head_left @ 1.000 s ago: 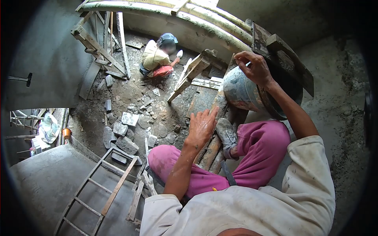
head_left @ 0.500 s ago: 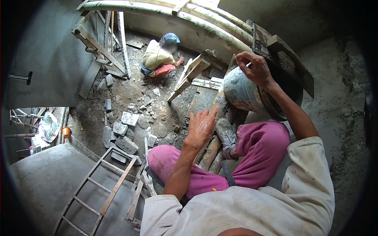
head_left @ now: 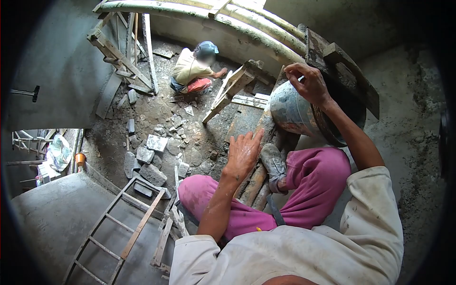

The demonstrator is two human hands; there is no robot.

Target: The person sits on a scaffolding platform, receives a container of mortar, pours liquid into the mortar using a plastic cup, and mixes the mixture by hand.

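Observation:
My left hand (head_left: 244,151) has its fingers stretched out and apart, palm down above the bamboo poles (head_left: 255,183), with nothing in it. Whether it touches them I cannot tell. My right hand (head_left: 308,84) is raised over a paint-smeared bucket (head_left: 292,109) that lies tilted on its side. Its fingers are curled, with the thumb and index fingertips close together; whatever small thing may be between them is too small to make out. My crossed legs in pink trousers (head_left: 318,183) and a grey shoe (head_left: 272,162) are just below.
A co-worker (head_left: 190,71) squats on the rubble-strewn floor below. Broken blocks (head_left: 156,142), a wooden trestle (head_left: 228,95) and a ladder (head_left: 102,247) stand or lie around. Pipe-like poles (head_left: 204,16) cross the top, and dirty boards (head_left: 351,69) sit beside the bucket.
The co-worker's arm has reached a little further to the right and the head has shifted slightly. My two hands have stayed in place.

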